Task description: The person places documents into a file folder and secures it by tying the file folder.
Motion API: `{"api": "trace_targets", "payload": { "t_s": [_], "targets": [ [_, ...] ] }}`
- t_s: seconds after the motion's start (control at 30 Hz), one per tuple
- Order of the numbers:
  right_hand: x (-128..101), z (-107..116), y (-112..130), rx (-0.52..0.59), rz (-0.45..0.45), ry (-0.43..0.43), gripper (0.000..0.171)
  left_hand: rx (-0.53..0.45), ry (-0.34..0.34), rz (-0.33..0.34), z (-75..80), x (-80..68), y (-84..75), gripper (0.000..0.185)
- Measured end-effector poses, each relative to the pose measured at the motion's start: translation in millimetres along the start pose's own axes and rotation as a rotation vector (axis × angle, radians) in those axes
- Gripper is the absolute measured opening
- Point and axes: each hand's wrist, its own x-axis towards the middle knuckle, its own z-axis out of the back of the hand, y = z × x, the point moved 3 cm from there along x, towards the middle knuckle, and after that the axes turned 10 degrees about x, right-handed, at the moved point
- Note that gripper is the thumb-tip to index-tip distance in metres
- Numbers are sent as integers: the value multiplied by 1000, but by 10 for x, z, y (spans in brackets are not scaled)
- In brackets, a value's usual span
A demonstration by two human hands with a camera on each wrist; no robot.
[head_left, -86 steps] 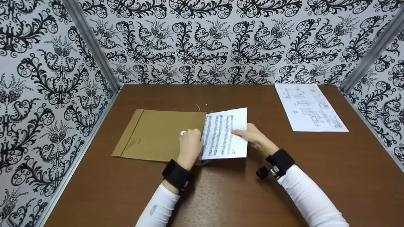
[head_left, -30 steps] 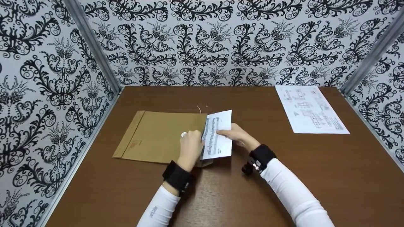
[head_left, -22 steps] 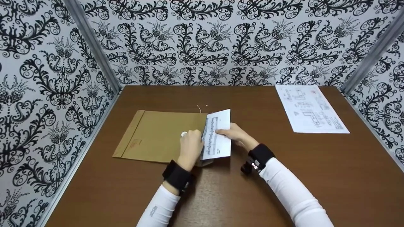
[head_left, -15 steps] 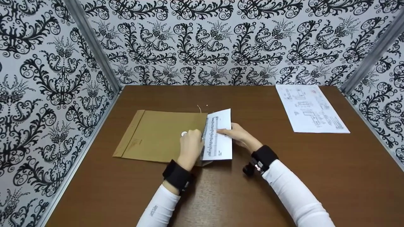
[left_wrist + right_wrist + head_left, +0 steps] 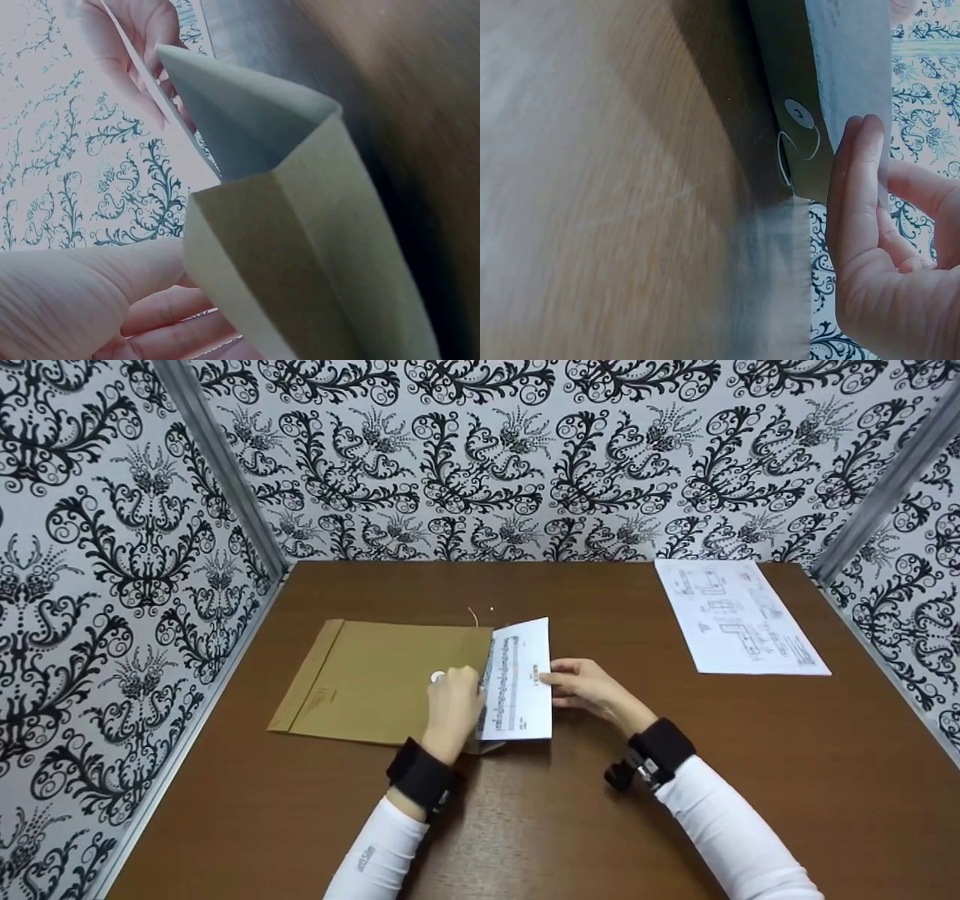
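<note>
Half inside the kraft envelope (image 5: 375,682), mouth pinched open by left hand (image 5: 452,706), printed sheet (image 5: 519,682) nudged by straight-fingered right hand (image 5: 589,690); could buckle if snagged.

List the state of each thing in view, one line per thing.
Envelope: flat on table, mouth held open.
Printed sheet: partly inside the envelope mouth.
Left hand: grips envelope's open end.
Right hand: fingers straight against the sheet's edge.
Diagram sheet: lying flat, untouched.
</note>
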Motion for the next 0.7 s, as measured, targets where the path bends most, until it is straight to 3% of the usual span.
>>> {"api": "trace_targets", "payload": {
  "t_s": [0.2,0.37,0.7],
  "targets": [
    [-40,36,-11,15,0,-8,43,-10,17,1,17,-1,-10,11],
    [-15,28,-40,27,2,-16,45,5,-22,-6,26,-12,-14,13],
    [34,-105,-63,76,25,-25,47,10,-27,-7,26,-7,-11,11]
  ]
}}
